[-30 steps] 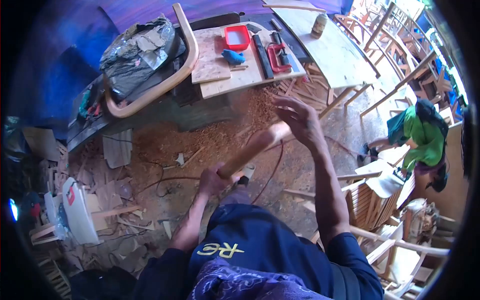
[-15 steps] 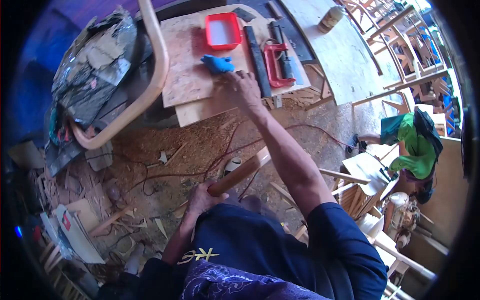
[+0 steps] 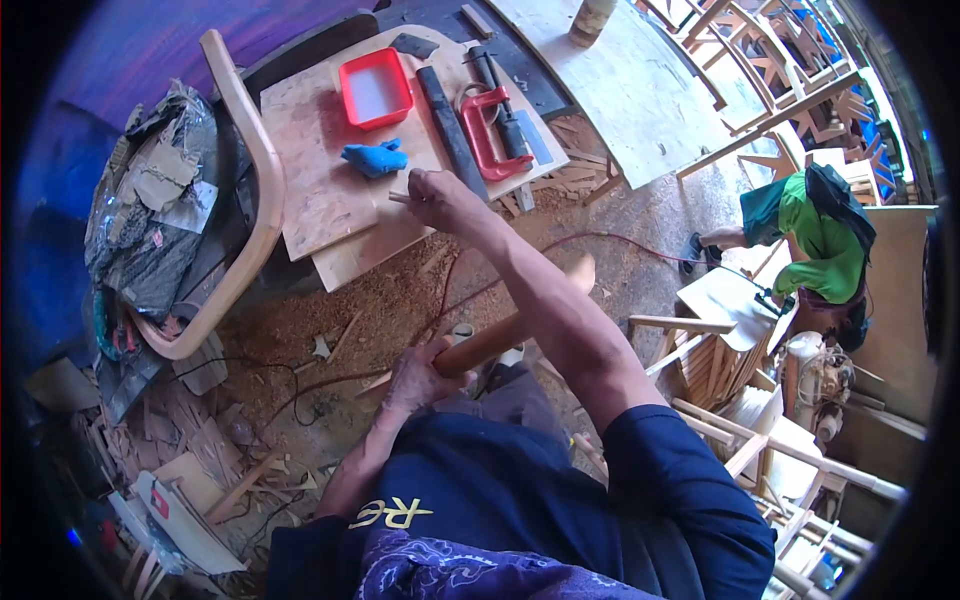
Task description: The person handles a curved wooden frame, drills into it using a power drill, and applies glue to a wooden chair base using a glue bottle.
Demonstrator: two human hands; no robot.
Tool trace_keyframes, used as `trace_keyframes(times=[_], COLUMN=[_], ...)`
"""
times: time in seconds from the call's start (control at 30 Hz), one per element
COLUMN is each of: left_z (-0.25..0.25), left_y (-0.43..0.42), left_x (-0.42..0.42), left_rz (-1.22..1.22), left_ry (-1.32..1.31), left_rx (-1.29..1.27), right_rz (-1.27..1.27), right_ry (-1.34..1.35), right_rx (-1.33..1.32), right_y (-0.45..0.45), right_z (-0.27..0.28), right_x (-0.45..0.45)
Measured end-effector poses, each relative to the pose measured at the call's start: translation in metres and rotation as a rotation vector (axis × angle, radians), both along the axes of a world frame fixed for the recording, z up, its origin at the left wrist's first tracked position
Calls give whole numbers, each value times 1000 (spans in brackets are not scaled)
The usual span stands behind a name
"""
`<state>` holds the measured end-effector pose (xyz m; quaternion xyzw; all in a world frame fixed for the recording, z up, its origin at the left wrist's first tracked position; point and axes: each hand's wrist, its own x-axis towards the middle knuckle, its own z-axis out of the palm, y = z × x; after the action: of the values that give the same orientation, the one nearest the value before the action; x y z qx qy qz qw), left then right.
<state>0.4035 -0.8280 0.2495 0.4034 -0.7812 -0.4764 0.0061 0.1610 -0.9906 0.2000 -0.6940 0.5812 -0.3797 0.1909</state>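
Observation:
My left hand (image 3: 420,375) is wrapped round one end of a smooth wooden piece (image 3: 487,343), held in front of my body. The far part of that piece passes beneath my right forearm. Over the front edge of the plywood board (image 3: 315,205), my right hand (image 3: 445,200) is closed on a small, thin, pale stick (image 3: 400,198), whose tip pokes out to the left. Just beyond it lies a crumpled blue glove or cloth (image 3: 376,158). A red tray (image 3: 347,92) with whitish contents stands farther back. To the right are a dark bar (image 3: 450,135) and a red clamp (image 3: 490,125).
A bent wooden frame part (image 3: 262,165) leans at the board's left. Wood scraps and shavings (image 3: 290,385) cover the floor, crossed by a red hose (image 3: 600,236). At the right, a person in green (image 3: 825,235) bends over wooden furniture parts (image 3: 710,325).
My right hand, earlier reaching with spread fingers near the blue item, is now closed on a small stick and drawn back. The view has shifted, and the wooden piece's angle is flatter.

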Motion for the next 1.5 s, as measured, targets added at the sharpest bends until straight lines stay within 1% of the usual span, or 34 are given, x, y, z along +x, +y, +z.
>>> trace_keyframes(times=[0.07,0.1,0.13,0.2,0.27,0.3,0.33,0.4,0.43,0.47,0.53,0.57,0.6,0.67,0.7,0.73,0.8,0.83,0.9,0.97,1.0,1.03,1.07,1.1,1.17,1.23,1.3,1.4,1.43,1.5], left_z=[-7,-7,0,23,36,43,50,66,82,87,96,104,106,96,71,66,61,58,48,32,24,16,8,3,-12,-15,-18,-16,-12,5], left_y=[-4,-6,-10,-26,-42,-49,-55,-68,-73,-79,-89,-85,-84,-82,-87,-86,-76,-73,-71,-72,-72,-72,-72,-72,-77,-79,-80,-85,-89,-115], left_x=[-12,-19,-26,-44,-60,-70,-84,-115,-132,-150,-187,-212,-236,-279,-300,-320,-359,-378,-409,-435,-446,-455,-462,-468,-477,-486,-490,-495,-490,-469], left_rz=[6,6,-4,-19,-15,-13,-17,-28,0,-5,-9,51,93,176,180,221,302,306,345,353,408,465,525,518,583,633,681,652,657,354], left_ry=[31,47,71,118,251,316,372,485,452,475,518,646,682,733,736,760,803,805,842,895,887,880,871,901,911,916,924,858,710,287], left_rx=[-5,-7,27,90,221,288,296,309,398,431,494,546,600,719,806,867,996,1009,1125,1233,1230,1228,1227,1244,1239,1259,1298,1275,1232,954], right_rz=[19,23,23,13,-53,-56,-57,-195,-265,-333,-358,-433,-513,-802,-873,-961,-983,-1010,-1065,-1045,-1030,-1012,-1002,-988,-985,-1004,-998,-925,-992,-1050], right_ry=[-209,-361,-515,-929,-938,-938,-937,-1058,-1022,-989,-926,-958,-996,-1048,-1080,-1067,-1144,-1228,-1399,-1512,-1565,-1515,-1527,-1535,-1523,-1509,-1525,-1475,-1444,-1417], right_rx=[280,345,347,254,65,-49,-163,-318,-387,-454,-430,-427,-424,-373,-275,-207,-212,-244,-305,-361,-388,-373,-400,-424,-465,-448,-498,-499,-512,-528], right_y=[22,28,37,65,108,131,156,214,244,273,330,352,372,410,433,450,482,495,514,520,519,514,509,504,473,464,448,429,418,407], right_z=[67,83,110,156,215,231,244,266,265,259,230,219,206,174,155,143,117,106,86,67,59,51,43,36,62,52,49,52,57,58], right_x=[-15,-27,-36,-57,-83,-101,-118,-144,-159,-176,-221,-231,-240,-256,-263,-268,-274,-280,-289,-304,-311,-320,-328,-337,-348,-364,-377,-395,-395,-399])
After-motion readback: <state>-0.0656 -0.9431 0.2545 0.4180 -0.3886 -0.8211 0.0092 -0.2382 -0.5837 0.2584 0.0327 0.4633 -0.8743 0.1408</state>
